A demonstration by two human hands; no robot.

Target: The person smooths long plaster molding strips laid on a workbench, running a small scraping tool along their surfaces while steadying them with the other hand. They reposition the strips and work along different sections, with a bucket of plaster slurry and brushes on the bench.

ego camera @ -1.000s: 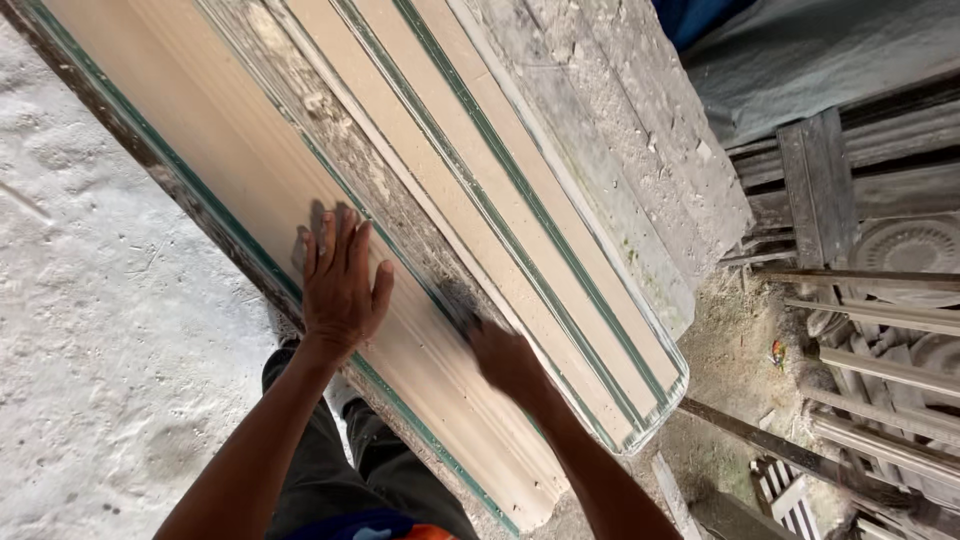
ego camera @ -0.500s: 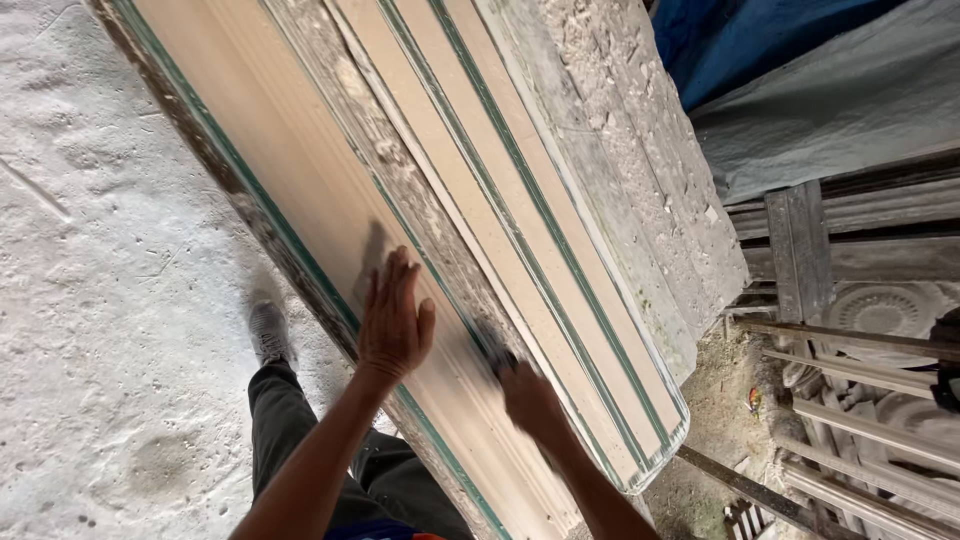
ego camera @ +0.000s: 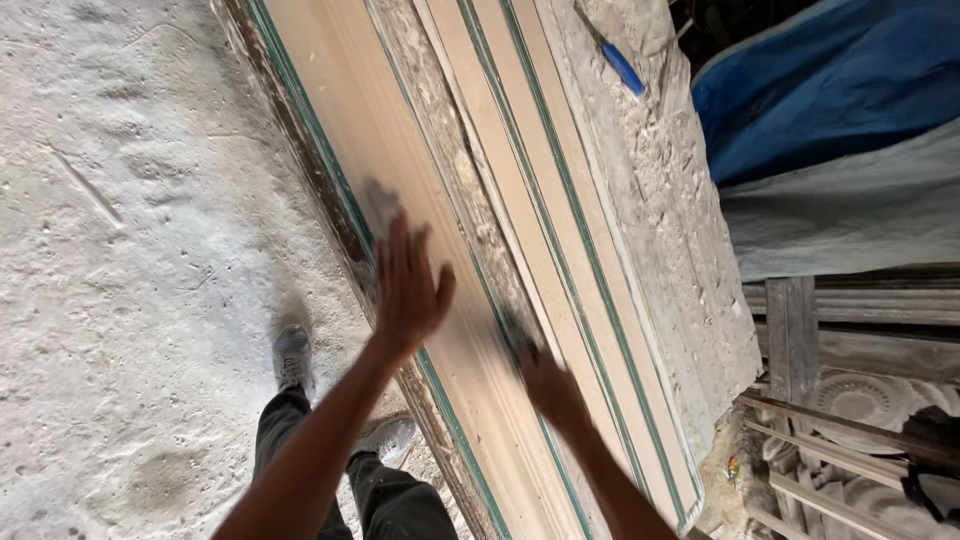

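A long beige moulding strip [ego camera: 340,110] with green edges lies on a plaster-crusted bench, running from top left to bottom right. My left hand [ego camera: 408,285] is flat and spread, fingers apart, sliding over its smooth curved face. My right hand [ego camera: 545,385] rests further right on the same strip, at the rough plaster ridge; its fingers are blurred and hidden, so I cannot tell if it holds anything. A second beige strip [ego camera: 545,200] with green lines lies parallel on the right.
A rough plaster-caked bench edge [ego camera: 680,220] carries a blue-handled tool [ego camera: 622,68]. Blue and grey tarpaulin [ego camera: 830,110] covers things at right. Wooden slats and ornate plaster casts [ego camera: 860,400] are stacked at bottom right. My feet [ego camera: 293,355] stand on a dusty white floor.
My left hand has slid up along the strip, away from me. My right hand has followed along the ridge. The view has shifted, showing more floor and the blue tool.
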